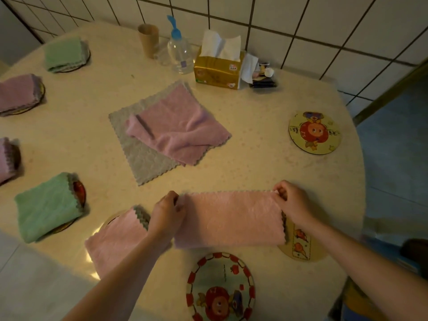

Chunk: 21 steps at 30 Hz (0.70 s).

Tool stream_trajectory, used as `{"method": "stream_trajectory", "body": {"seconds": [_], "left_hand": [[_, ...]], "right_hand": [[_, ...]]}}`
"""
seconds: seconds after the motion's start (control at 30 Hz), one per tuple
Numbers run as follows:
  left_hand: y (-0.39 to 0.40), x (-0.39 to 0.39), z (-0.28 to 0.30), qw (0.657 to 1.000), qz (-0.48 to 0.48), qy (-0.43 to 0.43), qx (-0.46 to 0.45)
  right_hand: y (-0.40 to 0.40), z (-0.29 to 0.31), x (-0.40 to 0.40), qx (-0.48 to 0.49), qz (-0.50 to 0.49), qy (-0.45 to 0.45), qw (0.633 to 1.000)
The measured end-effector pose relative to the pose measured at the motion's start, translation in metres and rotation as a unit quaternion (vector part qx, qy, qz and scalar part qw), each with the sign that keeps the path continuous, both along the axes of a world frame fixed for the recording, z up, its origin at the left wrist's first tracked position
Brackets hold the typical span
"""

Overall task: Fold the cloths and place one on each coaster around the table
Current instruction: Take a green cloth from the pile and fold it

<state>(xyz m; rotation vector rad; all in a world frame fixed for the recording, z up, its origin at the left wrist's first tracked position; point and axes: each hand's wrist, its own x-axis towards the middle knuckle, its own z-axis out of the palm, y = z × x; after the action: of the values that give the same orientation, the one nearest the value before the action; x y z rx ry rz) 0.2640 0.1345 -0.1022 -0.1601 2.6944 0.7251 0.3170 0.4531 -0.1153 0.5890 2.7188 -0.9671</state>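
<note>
Both hands, left (167,213) and right (292,203), clamped on pink cloth (229,220) ends; fold evenly, corners matched between grips.

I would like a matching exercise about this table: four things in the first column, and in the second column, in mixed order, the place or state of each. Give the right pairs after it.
Column one:
1. pink cloth
2. tissue box
3. green cloth
4. coaster with red border

Column two:
A. bare, at the near edge of the table
B. folded, lying on a coaster at the left
C. held at its two ends by the left hand and the right hand
D. standing by the tiled wall

Pairs: 1-C, 2-D, 3-B, 4-A
</note>
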Motion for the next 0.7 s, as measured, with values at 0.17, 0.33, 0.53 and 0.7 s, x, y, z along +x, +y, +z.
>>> {"method": "stream_trajectory", "body": {"seconds": [0.17,0.33,0.53,0.7], "left_hand": [[0.004,-0.006,-0.005,1.000,0.015,-0.027,0.000],[0.006,-0.012,-0.008,0.998,-0.016,-0.055,-0.016],[0.011,-0.004,-0.007,0.999,0.023,-0.014,0.021],[0.016,-0.014,-0.005,0.991,0.093,-0.082,0.059]], "right_hand": [[-0.005,0.003,-0.004,0.063,0.075,-0.030,0.995],[-0.010,0.006,-0.010,0.096,0.107,-0.071,0.987],[-0.008,0.008,-0.005,0.008,0.062,-0.020,0.998],[-0.009,0.012,-0.001,-0.073,-0.009,-0.007,0.997]]}}
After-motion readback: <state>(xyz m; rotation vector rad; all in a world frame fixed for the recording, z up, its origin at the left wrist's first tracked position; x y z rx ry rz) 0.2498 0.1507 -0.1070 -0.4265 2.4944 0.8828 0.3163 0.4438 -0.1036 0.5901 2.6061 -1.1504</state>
